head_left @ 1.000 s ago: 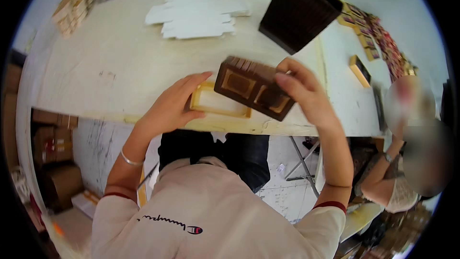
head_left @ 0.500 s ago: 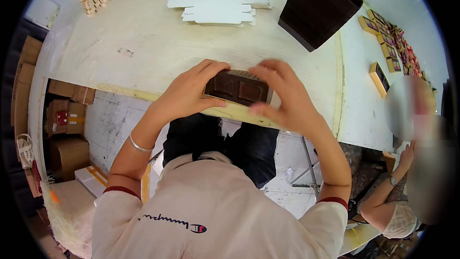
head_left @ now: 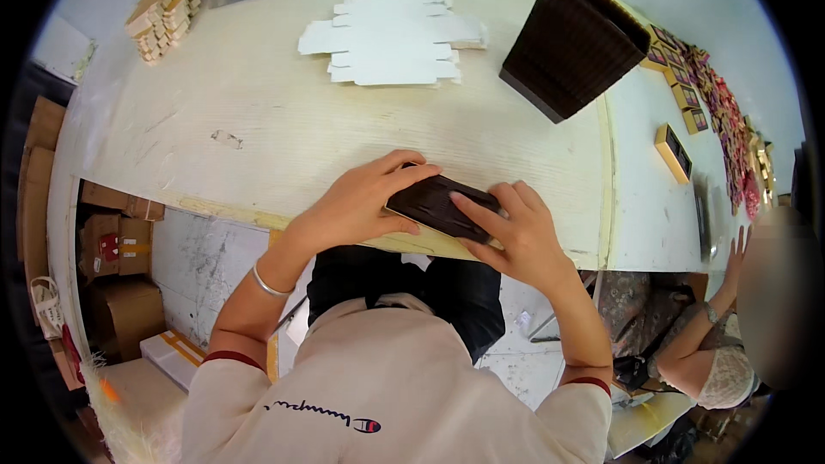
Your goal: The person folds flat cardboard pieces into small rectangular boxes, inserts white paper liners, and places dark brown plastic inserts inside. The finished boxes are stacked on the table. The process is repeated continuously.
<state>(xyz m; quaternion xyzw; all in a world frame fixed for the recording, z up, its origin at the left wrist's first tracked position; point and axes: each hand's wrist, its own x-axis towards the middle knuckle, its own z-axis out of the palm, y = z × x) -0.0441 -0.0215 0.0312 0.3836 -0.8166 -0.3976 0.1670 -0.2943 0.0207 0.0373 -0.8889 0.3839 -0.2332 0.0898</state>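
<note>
A flat dark brown box (head_left: 440, 204) lies at the near edge of the pale wooden table (head_left: 284, 120), held between both my hands. My left hand (head_left: 361, 202) grips its left end, thumb under and fingers curled over the top. My right hand (head_left: 516, 236) holds its right end, with fingers pressed on the lid. A silver bracelet circles my left wrist.
A stack of flat white carton blanks (head_left: 395, 34) lies at the far middle. A tall stack of dark brown sleeves (head_left: 571, 43) stands at the far right. Small yellow-brown boxes (head_left: 163, 9) pile up at the far left. Another person (head_left: 730, 326) sits to the right. Cardboard boxes (head_left: 116, 241) sit under the table.
The brown lid that my right hand held above a yellow tray has come down over it. Both hands now press the closed box at the table's edge.
</note>
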